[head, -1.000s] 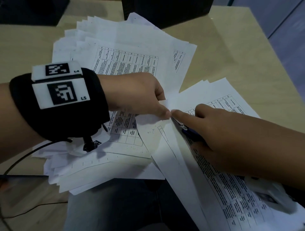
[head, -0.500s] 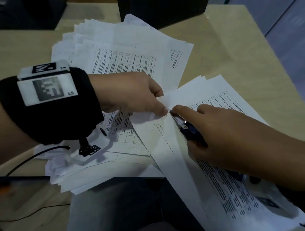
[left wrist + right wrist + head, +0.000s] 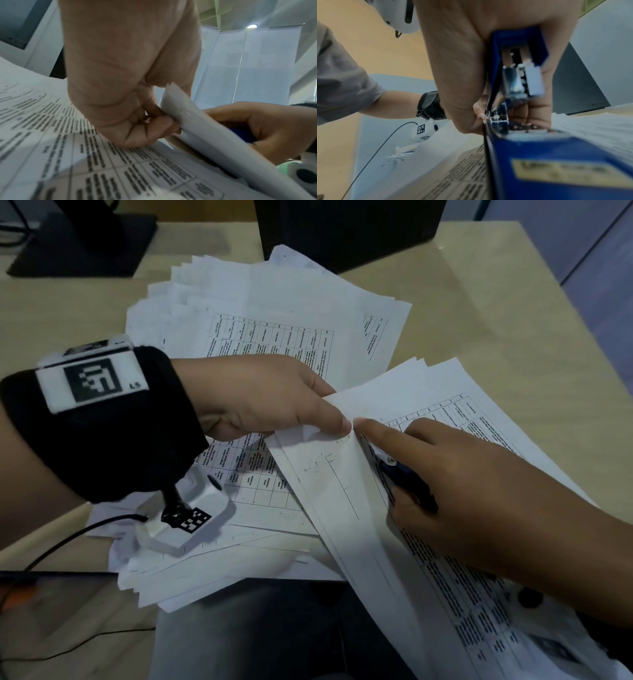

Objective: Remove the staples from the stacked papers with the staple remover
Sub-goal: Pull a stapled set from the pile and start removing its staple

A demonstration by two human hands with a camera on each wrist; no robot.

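Note:
A stapled set of printed pages (image 3: 346, 491) lies tilted across the desk's near right, its top sheet folded back. My left hand (image 3: 274, 395) pinches the folded corner between thumb and fingers; the same left hand (image 3: 130, 97) fills the left wrist view, with the curled sheet (image 3: 202, 129) beside it. My right hand (image 3: 479, 484) grips the blue staple remover (image 3: 404, 477), forefinger laid along its top. The metal tip sits at the pages' corner, right by my left thumb. Seen from the right wrist, the blue staple remover (image 3: 517, 83) runs from palm to paper. No staple is visible.
A fanned pile of loose printed sheets (image 3: 270, 313) covers the middle of the beige desk (image 3: 513, 313). A black box (image 3: 342, 227) stands at the back, a dark monitor base (image 3: 82, 241) at the back left. A cable (image 3: 68, 539) trails off the near left edge.
The right forefinger and the remover's tip have slid up to the pinched corner, meeting the left thumb. The left hand keeps its pinch on the folded sheet.

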